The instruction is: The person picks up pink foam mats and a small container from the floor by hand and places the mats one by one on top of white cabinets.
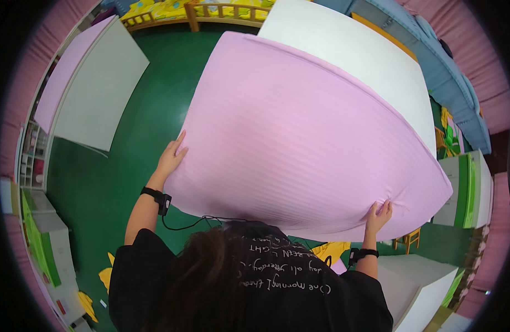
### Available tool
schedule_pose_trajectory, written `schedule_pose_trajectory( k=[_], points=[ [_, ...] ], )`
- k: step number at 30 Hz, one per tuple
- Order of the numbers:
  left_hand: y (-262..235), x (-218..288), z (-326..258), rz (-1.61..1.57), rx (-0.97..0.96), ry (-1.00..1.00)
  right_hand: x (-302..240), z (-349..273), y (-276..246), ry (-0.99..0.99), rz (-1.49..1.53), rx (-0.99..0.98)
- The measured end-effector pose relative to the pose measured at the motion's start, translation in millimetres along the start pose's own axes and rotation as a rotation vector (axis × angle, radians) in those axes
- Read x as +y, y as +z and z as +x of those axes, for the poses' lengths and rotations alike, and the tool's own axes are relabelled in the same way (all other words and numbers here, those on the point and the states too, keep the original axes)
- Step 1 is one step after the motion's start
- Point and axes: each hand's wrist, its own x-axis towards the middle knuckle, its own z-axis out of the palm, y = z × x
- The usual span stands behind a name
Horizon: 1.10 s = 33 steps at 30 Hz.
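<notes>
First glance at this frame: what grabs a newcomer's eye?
The big pink sheet filling the centre, the person's left hand at its left edge and right hand pinching it near the lower right corner. Next, the white surface beyond it at upper right, bright against the green floor at left.

Wooden rail (193, 16) (yellow bedding (151, 6) behind)

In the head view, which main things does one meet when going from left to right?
Pale grey panel → left hand → right hand → green-and-white cabinet. The pink fabric overlaps both hands' places, so it is left out.
</notes>
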Motion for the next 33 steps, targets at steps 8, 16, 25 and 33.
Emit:
schedule_pose_trajectory(
  k=[8, 16, 25, 33],
  points=[
    [20.3, -72.6, -84.8, -0.393, -0.058, -0.196, -13.1, 14.5, 4.9, 0.032, -0.193, -0.166],
    [-42.8, 90.0, -19.6, -0.048, 0.484, 0.292, -21.1, 16.3, 2.3, -0.022, -0.276, -0.172],
    [4.2, 289.1, 80.5, 0.334, -0.004, 1.039, -12.2, 20.5, 1.7, 0.015, -0.218, -0.107],
    [35.2, 435.7, 151.9, 0.620, -0.043, 0.951, -1.4, 22.4, -4.8, 0.071, -0.143, -0.045]
  ],
)
